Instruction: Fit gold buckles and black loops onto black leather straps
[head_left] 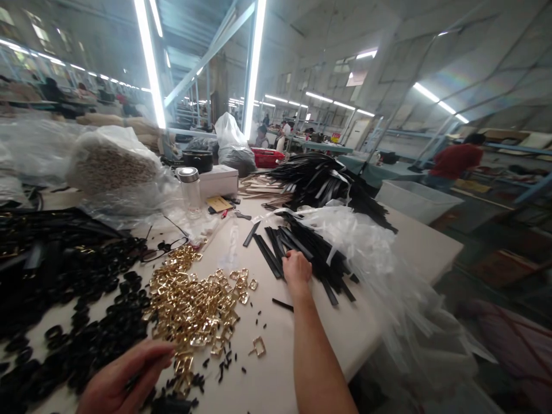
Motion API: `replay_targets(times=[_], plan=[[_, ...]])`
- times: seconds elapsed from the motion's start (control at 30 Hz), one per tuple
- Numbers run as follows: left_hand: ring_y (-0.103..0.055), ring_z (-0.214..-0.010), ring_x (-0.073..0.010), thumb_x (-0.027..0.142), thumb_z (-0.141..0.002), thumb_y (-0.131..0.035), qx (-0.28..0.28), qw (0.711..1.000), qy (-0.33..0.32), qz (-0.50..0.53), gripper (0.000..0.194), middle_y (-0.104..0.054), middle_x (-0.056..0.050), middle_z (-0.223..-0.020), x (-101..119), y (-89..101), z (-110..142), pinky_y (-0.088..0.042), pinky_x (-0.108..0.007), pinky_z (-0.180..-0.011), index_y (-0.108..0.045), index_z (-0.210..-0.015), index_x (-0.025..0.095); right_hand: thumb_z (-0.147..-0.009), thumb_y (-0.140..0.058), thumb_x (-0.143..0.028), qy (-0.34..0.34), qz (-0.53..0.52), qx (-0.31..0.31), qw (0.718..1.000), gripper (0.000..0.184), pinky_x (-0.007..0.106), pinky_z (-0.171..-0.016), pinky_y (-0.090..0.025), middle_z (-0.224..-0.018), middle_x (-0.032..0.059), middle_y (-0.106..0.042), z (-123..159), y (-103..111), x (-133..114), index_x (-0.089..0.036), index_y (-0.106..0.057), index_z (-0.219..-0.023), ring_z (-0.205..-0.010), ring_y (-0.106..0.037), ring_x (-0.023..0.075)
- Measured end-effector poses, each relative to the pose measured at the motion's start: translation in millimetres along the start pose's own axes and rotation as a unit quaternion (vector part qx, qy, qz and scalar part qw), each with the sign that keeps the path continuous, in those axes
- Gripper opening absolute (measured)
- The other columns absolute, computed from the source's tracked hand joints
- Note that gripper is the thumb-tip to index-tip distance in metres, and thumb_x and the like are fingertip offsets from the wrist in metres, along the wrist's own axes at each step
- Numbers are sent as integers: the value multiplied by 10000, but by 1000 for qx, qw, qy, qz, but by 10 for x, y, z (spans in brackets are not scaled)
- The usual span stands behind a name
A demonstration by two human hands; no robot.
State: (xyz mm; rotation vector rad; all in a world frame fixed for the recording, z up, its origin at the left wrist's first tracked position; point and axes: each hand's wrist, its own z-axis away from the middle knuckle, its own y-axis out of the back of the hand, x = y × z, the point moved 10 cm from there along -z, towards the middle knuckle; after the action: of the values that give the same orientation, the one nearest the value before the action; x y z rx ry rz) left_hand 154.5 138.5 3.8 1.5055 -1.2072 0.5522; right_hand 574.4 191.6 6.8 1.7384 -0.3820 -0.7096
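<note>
My right hand [297, 269] reaches forward over the table, its fingers curled closed on a black strip at the near edge of a loose pile of black strips [304, 244]. The fingertips are partly hidden behind the hand. At the lower left, my left hand [129, 374] has its thumb and fingers drawn together beside the heap of gold buckles [194, 299]. Whatever lies between those fingertips, if anything, cannot be made out. A single gold buckle [259, 347] and small black bits [225, 365] lie between my hands.
Many black loops [103, 322] cover the table's left side. Eyeglasses [166, 248], a glass bottle [190, 192] and a white box [219, 181] stand farther back. Plastic sheeting [371, 253] hangs over the right edge. A person in red [457, 158] is at the far right.
</note>
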Motion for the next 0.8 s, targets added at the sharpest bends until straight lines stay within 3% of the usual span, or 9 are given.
replay_targets(times=[0.33,0.47,0.63,0.8], plan=[[-721,-707,-214,307,-738,-722,2,1000,-26,13,118,-772,-21,-811,256,15,-31,-566,-222,-687,-781,-840,318,-848,-602,-187,55,-20,11,998,235,271,-808,-426,-1052,121,-681,-5,-16,-130,-144,-674,-1067,-961,-642,214],[-717,-706,-178,258,-770,-699,-11,997,-71,2,126,-764,-4,-810,326,-8,-34,-561,-201,-682,-760,-874,295,-849,-603,-166,72,-18,23,997,242,267,-797,-415,-1029,102,-694,11,-12,-183,-146,-661,-1083,-959,-642,207],[-705,-682,-146,236,-858,-605,-36,998,-39,20,141,-737,7,-812,220,-54,-27,-558,-191,-654,-711,-946,266,-940,-504,-256,90,-14,42,995,184,294,-746,-391,-1000,81,-697,6,38,-250,-194,-671,-984,-902,-647,205],[-702,-692,-144,221,-879,-581,-39,999,-29,25,144,-726,3,-836,169,-66,-17,-553,-198,-664,-687,-965,269,-881,-589,-312,113,-7,14,994,163,303,-664,-373,-879,79,-692,17,-78,-326,-185,-679,-833,-783,-639,214]])
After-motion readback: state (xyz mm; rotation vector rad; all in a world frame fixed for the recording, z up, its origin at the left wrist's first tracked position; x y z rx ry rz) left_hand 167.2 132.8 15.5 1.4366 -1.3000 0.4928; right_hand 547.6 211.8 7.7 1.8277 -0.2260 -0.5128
